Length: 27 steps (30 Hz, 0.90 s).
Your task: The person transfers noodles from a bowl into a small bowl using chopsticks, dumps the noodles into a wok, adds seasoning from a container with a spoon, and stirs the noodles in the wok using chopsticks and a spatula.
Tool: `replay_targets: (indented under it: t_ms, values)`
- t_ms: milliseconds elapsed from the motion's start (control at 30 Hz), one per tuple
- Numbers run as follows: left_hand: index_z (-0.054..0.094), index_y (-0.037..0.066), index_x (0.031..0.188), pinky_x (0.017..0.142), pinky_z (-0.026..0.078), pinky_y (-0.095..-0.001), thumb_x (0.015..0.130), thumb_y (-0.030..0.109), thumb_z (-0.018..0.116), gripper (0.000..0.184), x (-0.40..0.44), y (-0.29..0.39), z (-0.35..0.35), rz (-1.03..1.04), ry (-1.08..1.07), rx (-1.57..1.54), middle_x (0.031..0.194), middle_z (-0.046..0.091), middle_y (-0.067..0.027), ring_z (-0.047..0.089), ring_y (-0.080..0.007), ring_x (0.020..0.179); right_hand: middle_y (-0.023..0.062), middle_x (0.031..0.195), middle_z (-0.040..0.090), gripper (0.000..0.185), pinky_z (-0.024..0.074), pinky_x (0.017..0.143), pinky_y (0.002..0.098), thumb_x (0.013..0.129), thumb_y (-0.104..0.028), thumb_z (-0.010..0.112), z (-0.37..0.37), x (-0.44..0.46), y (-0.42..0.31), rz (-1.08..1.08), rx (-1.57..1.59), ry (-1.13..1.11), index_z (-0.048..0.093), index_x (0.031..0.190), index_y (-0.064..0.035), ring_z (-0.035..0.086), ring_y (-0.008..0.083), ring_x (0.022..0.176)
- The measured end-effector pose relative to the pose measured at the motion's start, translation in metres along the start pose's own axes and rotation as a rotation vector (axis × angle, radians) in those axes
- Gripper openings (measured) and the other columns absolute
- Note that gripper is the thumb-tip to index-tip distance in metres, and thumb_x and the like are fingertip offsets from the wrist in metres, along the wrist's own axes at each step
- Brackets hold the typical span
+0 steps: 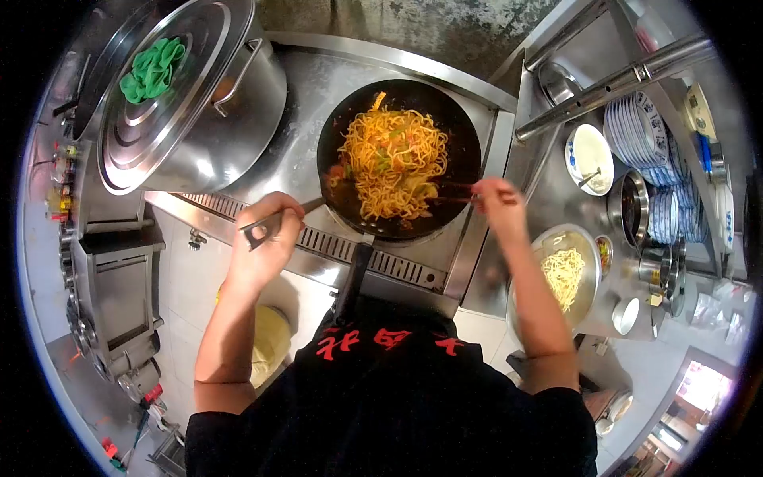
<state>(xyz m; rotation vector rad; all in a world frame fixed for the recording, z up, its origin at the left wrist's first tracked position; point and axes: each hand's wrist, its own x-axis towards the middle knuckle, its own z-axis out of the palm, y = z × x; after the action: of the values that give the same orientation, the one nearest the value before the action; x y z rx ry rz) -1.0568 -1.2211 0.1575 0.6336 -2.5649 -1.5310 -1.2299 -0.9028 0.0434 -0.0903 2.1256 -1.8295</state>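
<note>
A dark wok sits on the stove, filled with orange-brown fried noodles and bits of green and red vegetable. My left hand is closed around the flat handle of a long-handled cooking utensil, which reaches over the wok's near left rim. Noodles hide its head. From the right, my right hand grips reddish-brown chopsticks, their tips among the noodles. The wok's own black handle points toward my body, and neither hand is on it.
A big lidded steel pot with a green cloth on top stands left. At right are a steel bowl of pale noodles, a white bowl with a spoon and stacked plates. A metal rail crosses above.
</note>
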Motion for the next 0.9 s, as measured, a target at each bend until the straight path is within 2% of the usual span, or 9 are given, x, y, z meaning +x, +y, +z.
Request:
replay_targets:
  t_ms: [67, 100, 200, 300, 400, 533, 633, 733, 900]
  values:
    - [0.056, -0.005, 0.086, 0.062, 0.052, -0.0274, 0.086, 0.006, 0.044, 0.016, 0.006, -0.014, 0.014, -0.058, -0.040, -0.108, 0.074, 0.063, -0.0125, 0.064, -0.0172, 0.068, 0.0062, 0.085, 0.066, 0.021, 0.0503, 0.061, 0.0253, 0.092, -0.020, 0.054, 0.037, -0.005, 0.045, -0.096, -0.033, 0.035, 0.063, 0.091, -0.0010, 0.061, 0.0126, 0.067]
    - [0.055, -0.005, 0.087, 0.063, 0.052, -0.0279, 0.086, 0.006, 0.044, 0.016, 0.009, -0.020, 0.021, -0.093, -0.021, -0.201, 0.075, 0.062, -0.0132, 0.065, -0.0180, 0.068, 0.0063, 0.084, 0.065, 0.023, 0.0512, 0.062, 0.0262, 0.093, -0.022, 0.054, 0.057, -0.010, 0.035, 0.058, 0.054, 0.042, 0.062, 0.090, -0.0004, 0.061, 0.0130, 0.068]
    - [0.055, -0.005, 0.088, 0.065, 0.054, -0.0290, 0.088, 0.006, 0.044, 0.016, 0.014, -0.021, 0.023, -0.047, 0.060, -0.307, 0.080, 0.061, -0.0139, 0.066, -0.0203, 0.070, 0.0063, 0.083, 0.065, 0.024, 0.0515, 0.064, 0.0266, 0.093, -0.022, 0.053, 0.076, -0.003, 0.019, -0.053, 0.206, 0.076, 0.061, 0.089, 0.0000, 0.061, 0.0135, 0.069]
    - [0.057, -0.005, 0.085, 0.065, 0.052, -0.0261, 0.087, 0.003, 0.045, 0.014, 0.012, 0.001, 0.016, -0.019, 0.164, -0.396, 0.080, 0.062, -0.0111, 0.066, -0.0188, 0.072, 0.0052, 0.081, 0.063, 0.023, 0.0485, 0.064, 0.0242, 0.094, -0.019, 0.050, 0.053, 0.009, -0.017, -0.193, 0.101, 0.109, 0.062, 0.090, 0.0006, 0.059, 0.0124, 0.069]
    - [0.057, -0.005, 0.086, 0.065, 0.052, -0.0255, 0.087, 0.004, 0.047, 0.014, 0.011, 0.011, 0.000, 0.037, 0.132, -0.246, 0.081, 0.062, -0.0112, 0.067, -0.0189, 0.075, 0.0022, 0.077, 0.062, 0.021, 0.0455, 0.062, 0.0220, 0.093, -0.017, 0.051, 0.019, 0.011, -0.056, -0.118, 0.027, 0.111, 0.064, 0.091, 0.0000, 0.056, 0.0091, 0.067]
    - [0.059, -0.004, 0.084, 0.063, 0.049, -0.0258, 0.085, 0.003, 0.047, 0.014, 0.018, -0.004, -0.006, 0.041, 0.172, -0.063, 0.074, 0.063, -0.0104, 0.065, -0.0159, 0.071, 0.0016, 0.077, 0.063, 0.018, 0.0396, 0.050, 0.0230, 0.093, -0.016, 0.053, -0.016, 0.022, -0.058, -0.140, -0.316, 0.196, 0.066, 0.096, -0.0032, 0.051, 0.0058, 0.059]
    - [0.060, -0.003, 0.085, 0.063, 0.049, -0.0268, 0.084, 0.005, 0.048, 0.014, 0.034, -0.020, 0.007, 0.040, 0.149, -0.051, 0.074, 0.064, -0.0116, 0.063, -0.0156, 0.068, 0.0034, 0.080, 0.064, 0.019, 0.0441, 0.053, 0.0231, 0.093, -0.016, 0.053, 0.012, 0.050, -0.023, -0.021, -0.001, 0.230, 0.066, 0.098, -0.0028, 0.054, 0.0080, 0.062]
    - [0.060, -0.003, 0.085, 0.063, 0.049, -0.0270, 0.084, 0.008, 0.050, 0.015, 0.059, -0.028, 0.023, 0.063, 0.145, -0.095, 0.071, 0.063, -0.0102, 0.063, -0.0164, 0.067, 0.0125, 0.099, 0.063, 0.029, 0.0533, 0.073, 0.0283, 0.094, -0.024, 0.050, 0.053, 0.085, 0.004, 0.056, 0.262, 0.194, 0.061, 0.101, 0.0015, 0.060, 0.0190, 0.094]
    - [0.061, -0.002, 0.085, 0.059, 0.048, -0.0271, 0.082, 0.006, 0.054, 0.011, 0.053, -0.017, 0.024, 0.211, 0.056, 0.008, 0.069, 0.062, -0.0094, 0.062, -0.0153, 0.063, 0.0111, 0.093, 0.064, 0.028, 0.0505, 0.075, 0.0274, 0.094, -0.024, 0.051, 0.075, 0.083, -0.014, 0.023, 0.239, 0.017, 0.062, 0.098, 0.0021, 0.061, 0.0178, 0.086]
